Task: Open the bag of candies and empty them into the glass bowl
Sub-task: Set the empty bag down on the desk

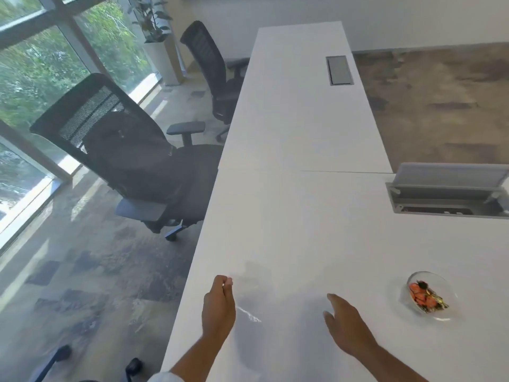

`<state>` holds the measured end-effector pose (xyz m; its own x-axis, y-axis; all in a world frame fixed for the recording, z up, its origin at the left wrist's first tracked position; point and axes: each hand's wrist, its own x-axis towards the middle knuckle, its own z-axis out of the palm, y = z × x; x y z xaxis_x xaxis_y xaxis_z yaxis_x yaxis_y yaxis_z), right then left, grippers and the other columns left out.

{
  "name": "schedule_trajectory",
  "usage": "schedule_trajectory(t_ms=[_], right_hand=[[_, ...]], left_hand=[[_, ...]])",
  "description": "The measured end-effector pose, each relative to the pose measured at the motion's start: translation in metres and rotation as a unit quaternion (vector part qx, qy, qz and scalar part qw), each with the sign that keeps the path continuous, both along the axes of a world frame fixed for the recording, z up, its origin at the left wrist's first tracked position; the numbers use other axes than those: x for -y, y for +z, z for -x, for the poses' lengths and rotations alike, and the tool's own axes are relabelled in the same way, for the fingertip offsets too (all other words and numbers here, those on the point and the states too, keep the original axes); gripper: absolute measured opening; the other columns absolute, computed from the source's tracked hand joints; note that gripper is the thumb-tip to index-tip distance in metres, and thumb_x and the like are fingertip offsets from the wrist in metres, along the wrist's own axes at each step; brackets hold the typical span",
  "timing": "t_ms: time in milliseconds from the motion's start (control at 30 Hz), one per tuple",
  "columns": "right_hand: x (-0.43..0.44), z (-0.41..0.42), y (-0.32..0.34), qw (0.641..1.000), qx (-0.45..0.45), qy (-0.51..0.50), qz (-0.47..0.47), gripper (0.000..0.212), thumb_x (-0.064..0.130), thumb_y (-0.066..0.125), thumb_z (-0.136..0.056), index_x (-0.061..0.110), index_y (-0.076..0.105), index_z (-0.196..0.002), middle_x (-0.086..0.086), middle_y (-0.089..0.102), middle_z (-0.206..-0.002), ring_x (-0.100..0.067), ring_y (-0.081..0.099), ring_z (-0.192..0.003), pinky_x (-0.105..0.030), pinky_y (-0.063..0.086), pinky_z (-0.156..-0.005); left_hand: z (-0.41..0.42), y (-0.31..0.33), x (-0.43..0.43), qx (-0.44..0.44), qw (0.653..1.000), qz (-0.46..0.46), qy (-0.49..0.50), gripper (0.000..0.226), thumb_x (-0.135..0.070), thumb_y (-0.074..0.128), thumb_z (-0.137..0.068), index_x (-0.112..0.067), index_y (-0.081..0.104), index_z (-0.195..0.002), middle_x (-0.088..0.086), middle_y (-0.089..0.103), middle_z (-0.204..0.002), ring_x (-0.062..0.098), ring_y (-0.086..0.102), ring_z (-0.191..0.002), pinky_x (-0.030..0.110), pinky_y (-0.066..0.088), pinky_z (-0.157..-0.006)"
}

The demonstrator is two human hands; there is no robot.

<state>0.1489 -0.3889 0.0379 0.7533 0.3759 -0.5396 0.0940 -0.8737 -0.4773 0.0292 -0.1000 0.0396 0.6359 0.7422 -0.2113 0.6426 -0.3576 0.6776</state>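
Both hands hover over the white table. Left hand pinches a clear, near-invisible bag, apparently emptied; right hand is open, holding nothing. Candies sit in the glass bowl, near the right hand. Risk: a sweep of that hand could knock the bowl; any leftover candy could drop from the dangling bag.

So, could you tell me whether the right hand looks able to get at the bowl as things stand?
Probably yes. The right hand hovers open over the table, and the bowl of candies sits to its right with only bare tabletop between them. Nothing appears to block the way.
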Motion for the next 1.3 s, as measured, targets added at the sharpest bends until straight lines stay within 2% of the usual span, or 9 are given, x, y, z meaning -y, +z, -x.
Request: schedule_trajectory(t_ms=[100,233,367,467,667,767,933,1067,1300], right_hand=[[-0.002,0.004,-0.015,0.994,-0.025,0.078,0.078,0.066,0.035,0.036,-0.112,0.011,0.011,-0.169,-0.008,0.005,-0.18,-0.019,0.01,-0.167,-0.031,0.017,-0.132],[-0.003,0.007,-0.027,0.983,-0.042,0.12,0.134,0.071,0.034,0.035,-0.112,0.01,0.001,-0.169,-0.008,-0.01,-0.179,-0.021,0.0,-0.167,-0.036,0.022,-0.132],[-0.004,0.011,-0.035,0.979,-0.042,0.132,0.148,0.078,0.034,0.04,-0.11,0.01,-0.005,-0.169,-0.008,-0.016,-0.179,-0.023,-0.004,-0.167,-0.04,0.028,-0.131],[-0.001,0.007,-0.038,0.98,-0.043,0.128,0.144,0.081,0.035,0.042,-0.11,0.008,-0.006,-0.169,-0.008,-0.015,-0.179,-0.023,-0.003,-0.167,-0.039,0.026,-0.131],[0.001,0.006,-0.04,0.985,-0.046,0.116,0.123,0.081,0.034,0.043,-0.11,0.006,-0.007,-0.168,-0.012,-0.015,-0.178,-0.025,-0.004,-0.167,-0.037,0.021,-0.133],[-0.003,0.011,-0.041,0.983,-0.041,0.122,0.128,0.082,0.035,0.043,-0.11,0.007,-0.007,-0.168,-0.014,-0.018,-0.178,-0.028,-0.007,-0.167,-0.039,0.023,-0.133],[-0.006,0.01,-0.04,0.984,-0.039,0.123,0.12,0.082,0.033,0.045,-0.111,0.005,-0.007,-0.168,-0.017,-0.016,-0.177,-0.032,-0.005,-0.167,-0.037,0.02,-0.133],[-0.004,0.008,-0.041,0.987,-0.038,0.113,0.108,0.082,0.031,0.045,-0.11,0.005,-0.006,-0.168,-0.017,-0.014,-0.178,-0.03,-0.005,-0.167,-0.037,0.016,-0.133],[-0.002,0.008,-0.046,0.985,-0.025,0.127,0.11,0.081,0.033,0.045,-0.11,0.006,-0.005,-0.168,-0.017,-0.015,-0.178,-0.031,-0.004,-0.167,-0.037,0.018,-0.133]], left_hand=[[0.012,-0.012,-0.031,-0.028,1.0,0.011,0.004,0.024,-0.025,0.042,-0.117,-0.016,0.06,-0.103,0.01,0.069,-0.071,0.023,0.055,-0.059,0.037,0.043,-0.06],[0.022,-0.022,-0.055,-0.071,0.997,0.012,0.002,0.028,-0.03,0.04,-0.117,-0.014,0.061,-0.108,0.014,0.074,-0.084,0.036,0.07,-0.077,0.047,0.059,-0.073],[0.025,-0.027,-0.067,-0.136,0.991,0.008,-0.017,0.032,-0.038,0.041,-0.116,-0.016,0.063,-0.124,0.012,0.077,-0.107,0.034,0.074,-0.098,0.046,0.059,-0.086],[0.031,-0.032,-0.071,-0.181,0.98,-0.075,-0.037,0.038,-0.036,0.053,-0.112,-0.012,0.062,-0.14,0.012,0.069,-0.135,0.033,0.066,-0.126,0.048,0.054,-0.107],[0.044,-0.043,-0.059,-0.146,0.954,-0.169,-0.2,0.039,-0.029,0.072,-0.101,-0.012,0.069,-0.137,0.008,0.066,-0.137,0.033,0.063,-0.127,0.044,0.052,-0.109],[0.044,-0.05,-0.047,-0.174,0.923,-0.163,-0.303,0.042,-0.033,0.065,-0.105,-0.017,0.062,-0.144,0.004,0.057,-0.151,0.029,0.056,-0.14,0.038,0.048,-0.113],[0.042,-0.058,-0.044,-0.228,0.911,-0.142,-0.314,0.073,-0.028,0.069,-0.104,-0.021,0.033,-0.167,0.009,0.018,-0.184,0.031,0.034,-0.16,0.04,0.043,-0.123],[0.034,-0.06,-0.048,-0.256,0.893,-0.165,-0.332,0.091,-0.029,0.072,-0.103,-0.024,0.016,-0.175,0.004,0.004,-0.188,0.033,0.033,-0.159,0.045,0.039,-0.124],[0.03,-0.057,-0.052,-0.301,0.873,-0.177,-0.341,0.091,-0.032,0.067,-0.106,-0.025,0.009,-0.176,0.002,-0.004,-0.188,0.033,0.026,-0.165,0.049,0.033,-0.13]])
